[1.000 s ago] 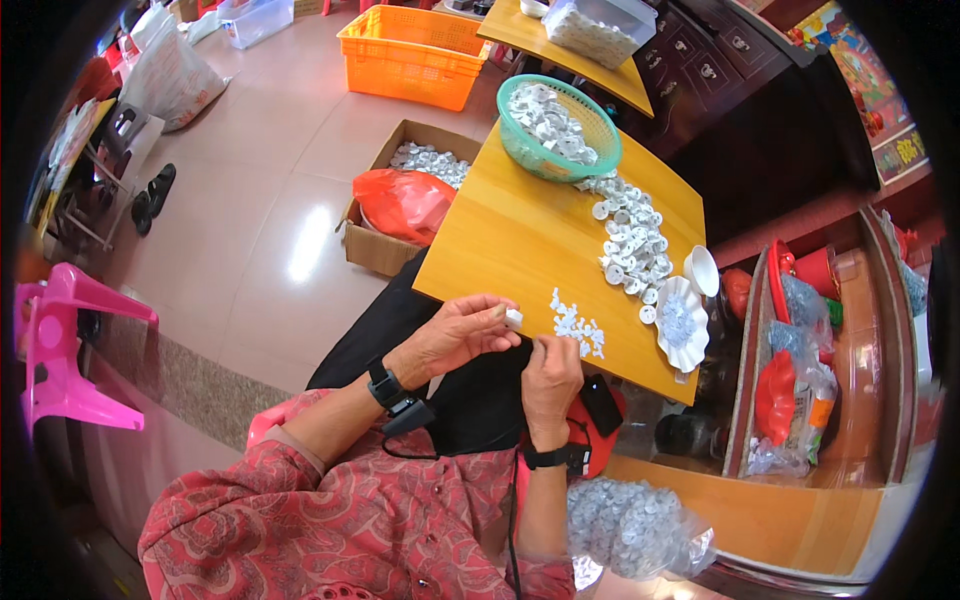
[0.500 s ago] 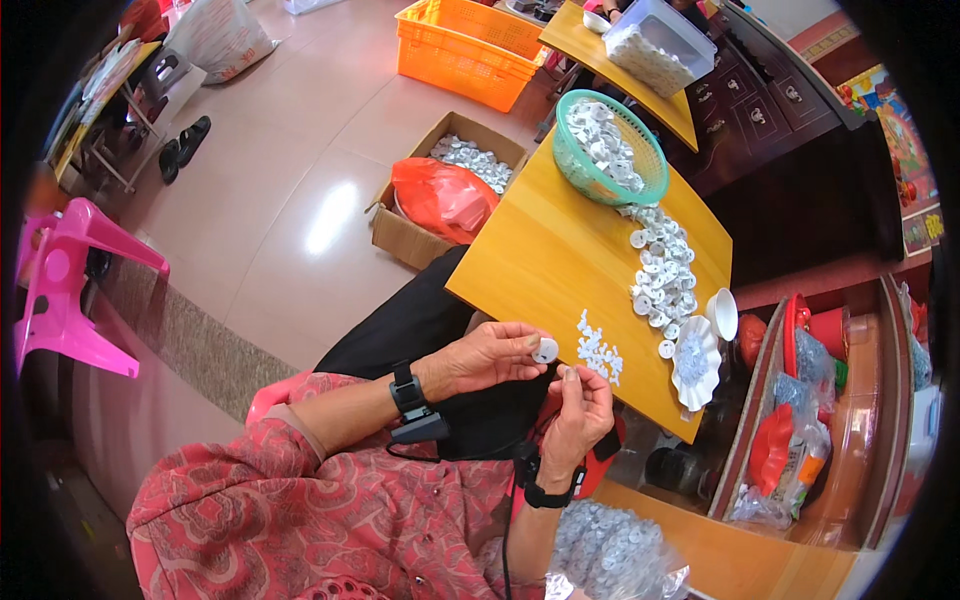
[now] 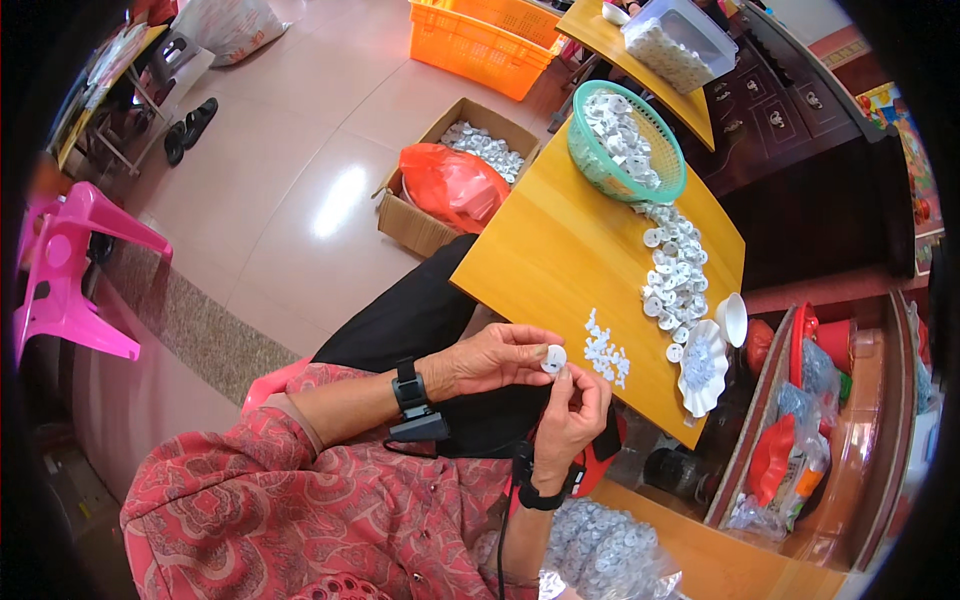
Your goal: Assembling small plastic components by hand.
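Observation:
My left hand (image 3: 497, 359) pinches a small round white plastic disc (image 3: 553, 359) between thumb and fingers, just off the near edge of the wooden table (image 3: 540, 235). Thumb and fingertips of my right hand (image 3: 575, 415) are pressed together at the disc's lower edge; whatever is between them is too small to make out. To the right of my hands, tiny white plastic pieces (image 3: 605, 352) lie scattered on the table. Beyond them runs a heap of similar white discs (image 3: 676, 275). A white fluted dish (image 3: 703, 385) with small clear bits sits at the table's right edge.
A green basket (image 3: 670, 170) full of white parts stands at the table's far end, and a white bowl (image 3: 732, 322) beside the dish. On the floor are a cardboard box (image 3: 415, 232) with a red bag, an orange crate (image 3: 480, 55) and a pink stool (image 3: 75, 260). Shelving (image 3: 850, 440) stands right.
My right hand's fingertips have come up to the disc, which they were apart from before. The disc has tilted to show more of its face. The whole view has shifted slightly.

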Available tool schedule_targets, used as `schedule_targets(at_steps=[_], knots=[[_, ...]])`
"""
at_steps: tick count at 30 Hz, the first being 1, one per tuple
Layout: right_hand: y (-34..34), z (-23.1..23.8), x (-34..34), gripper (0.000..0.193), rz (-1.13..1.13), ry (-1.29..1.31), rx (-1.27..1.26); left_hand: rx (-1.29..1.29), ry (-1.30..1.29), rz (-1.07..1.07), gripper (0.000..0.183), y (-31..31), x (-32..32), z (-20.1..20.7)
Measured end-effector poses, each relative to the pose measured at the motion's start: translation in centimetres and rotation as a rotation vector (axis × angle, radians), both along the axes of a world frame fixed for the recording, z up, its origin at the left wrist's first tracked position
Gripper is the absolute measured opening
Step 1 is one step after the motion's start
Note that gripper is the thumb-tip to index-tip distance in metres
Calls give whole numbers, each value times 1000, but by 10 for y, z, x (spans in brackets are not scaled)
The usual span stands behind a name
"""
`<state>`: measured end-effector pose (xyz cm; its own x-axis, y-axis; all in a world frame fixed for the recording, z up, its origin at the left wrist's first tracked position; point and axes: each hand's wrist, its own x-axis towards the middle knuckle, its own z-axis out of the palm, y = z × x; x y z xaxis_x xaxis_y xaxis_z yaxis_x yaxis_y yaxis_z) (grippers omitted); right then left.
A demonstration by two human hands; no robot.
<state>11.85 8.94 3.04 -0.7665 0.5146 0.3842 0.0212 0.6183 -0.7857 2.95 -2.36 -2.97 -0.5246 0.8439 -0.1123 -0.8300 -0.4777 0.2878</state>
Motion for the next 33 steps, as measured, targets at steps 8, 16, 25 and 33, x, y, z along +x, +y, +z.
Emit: schedule_targets(at_steps=[8, 16, 25, 33], knots=[[-5, 2, 0, 8, -11, -29, 74, -1, 36, -7, 32, 0, 0, -4], [-3, -3, 0, 8, 3, -21, 85, -19, 98, 11, 32, -1, 1, -3], [1, 3, 1, 11, 68, -80, 203, -123, 275, 27, 28, -1, 0, -4], [3, 5, 2, 14, 92, -147, 309, -242, 498, 74, 24, -4, -2, 5]])
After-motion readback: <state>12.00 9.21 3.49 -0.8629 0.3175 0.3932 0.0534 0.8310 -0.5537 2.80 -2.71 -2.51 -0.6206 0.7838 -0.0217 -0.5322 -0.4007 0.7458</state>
